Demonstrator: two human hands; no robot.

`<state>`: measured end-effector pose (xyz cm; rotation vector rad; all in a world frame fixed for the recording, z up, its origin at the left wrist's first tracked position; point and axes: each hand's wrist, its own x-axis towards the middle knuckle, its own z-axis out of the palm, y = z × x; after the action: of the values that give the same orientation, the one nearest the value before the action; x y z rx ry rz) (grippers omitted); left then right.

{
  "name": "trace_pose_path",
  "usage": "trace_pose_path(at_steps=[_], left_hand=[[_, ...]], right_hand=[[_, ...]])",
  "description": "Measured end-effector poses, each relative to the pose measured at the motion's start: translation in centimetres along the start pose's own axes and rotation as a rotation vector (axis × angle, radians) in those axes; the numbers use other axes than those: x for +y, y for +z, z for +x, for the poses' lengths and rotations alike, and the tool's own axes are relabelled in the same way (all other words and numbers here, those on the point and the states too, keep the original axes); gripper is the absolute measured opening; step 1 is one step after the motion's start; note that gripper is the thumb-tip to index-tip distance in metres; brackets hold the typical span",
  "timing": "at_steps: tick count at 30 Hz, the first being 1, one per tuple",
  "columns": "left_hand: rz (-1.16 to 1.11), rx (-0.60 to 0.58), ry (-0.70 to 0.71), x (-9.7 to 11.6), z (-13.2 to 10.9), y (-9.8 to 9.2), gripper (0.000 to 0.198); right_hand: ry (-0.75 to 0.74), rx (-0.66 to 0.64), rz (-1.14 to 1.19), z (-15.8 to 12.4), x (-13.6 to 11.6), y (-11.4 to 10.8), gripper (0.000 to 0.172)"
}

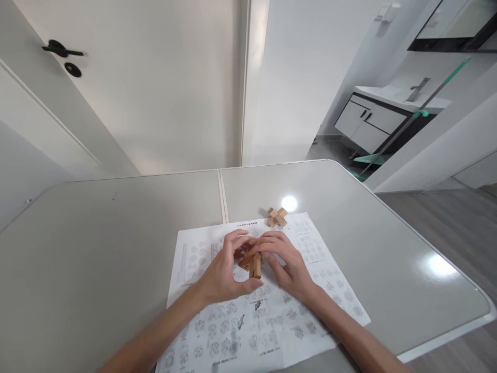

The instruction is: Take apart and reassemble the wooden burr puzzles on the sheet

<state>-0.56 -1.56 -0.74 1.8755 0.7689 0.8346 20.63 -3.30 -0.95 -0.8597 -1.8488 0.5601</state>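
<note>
Between my two hands is a partly joined wooden burr puzzle [255,265] made of light brown notched sticks, held just above the printed sheet. My left hand [227,269] curls round its left side, with the thumb reaching under the near end of an upright stick. From the right, my right hand [285,261] closes its fingers over the top and right side of the pieces. The fingers hide the back of the puzzle. Beyond my hands, a second wooden puzzle [277,217], star-shaped, sits at the top edge of the sheet.
A large white sheet [310,331] with printed puzzle diagrams lies under my hands. The grey table [97,269] has a seam down its middle and a rounded right edge. Past it stand a white door [163,77], a sink cabinet [368,122] and a green-handled pole [438,93].
</note>
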Motion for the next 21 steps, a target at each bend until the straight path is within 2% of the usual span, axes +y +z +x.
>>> trace_pose_path(at_steps=[3, 5, 9, 17, 21], left_hand=[[0.022, 0.011, 0.008, -0.12, -0.06, 0.12, 0.093], [0.059, 0.029, 0.019, -0.05, -0.04, 0.18, 0.097], [0.113, 0.075, 0.060, 0.22, 0.11, 0.26, 0.100], [0.179, 0.115, 0.112, 0.03, 0.29, 0.43, 0.096], [0.219, 0.081, 0.162, -0.18, 0.23, 0.49, 0.106]], right_hand=[[0.093, 0.041, 0.034, -0.15, -0.02, -0.02, 0.038], [0.132, 0.050, 0.040, -0.12, -0.01, -0.12, 0.035], [0.108, 0.069, -0.009, 0.04, 0.03, -0.26, 0.014], [0.068, 0.097, -0.097, -0.10, -0.27, -0.15, 0.011], [0.052, 0.139, -0.166, -0.15, -0.04, -0.16, 0.010]])
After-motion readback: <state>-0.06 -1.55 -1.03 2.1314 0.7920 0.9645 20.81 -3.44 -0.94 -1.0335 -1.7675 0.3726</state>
